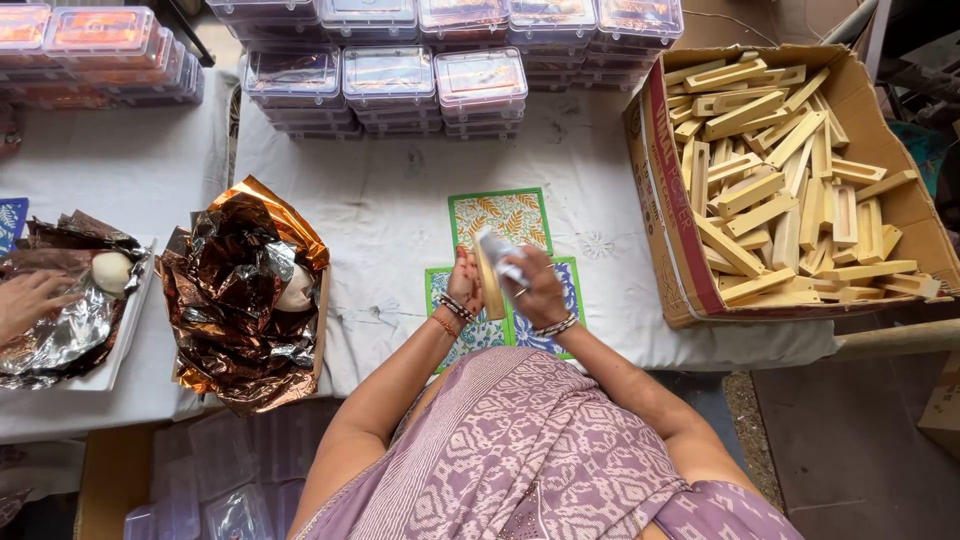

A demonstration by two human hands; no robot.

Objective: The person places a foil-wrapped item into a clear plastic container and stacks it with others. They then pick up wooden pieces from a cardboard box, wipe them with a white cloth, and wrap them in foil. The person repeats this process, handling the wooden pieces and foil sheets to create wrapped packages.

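My left hand (465, 283) and my right hand (537, 290) are raised together over the white-clothed table, both closed on a narrow pale wooden piece (488, 276) held upright between them. A bit of white cloth or paper (505, 262) is pressed against the piece by my right hand. Under my hands lie patterned cards: a green and orange one (499, 215), a green one (472, 335) and a blue one (535, 335). Bangles sit on both wrists.
An open cardboard box (665, 230) at right holds several wooden pieces (775, 170). Stacks of clear lidded plastic boxes (390, 80) line the back. Crumpled copper foil (240, 290) fills a tray at left. Another person's hand (28, 300) rests on silver foil (60, 335) at the far left.
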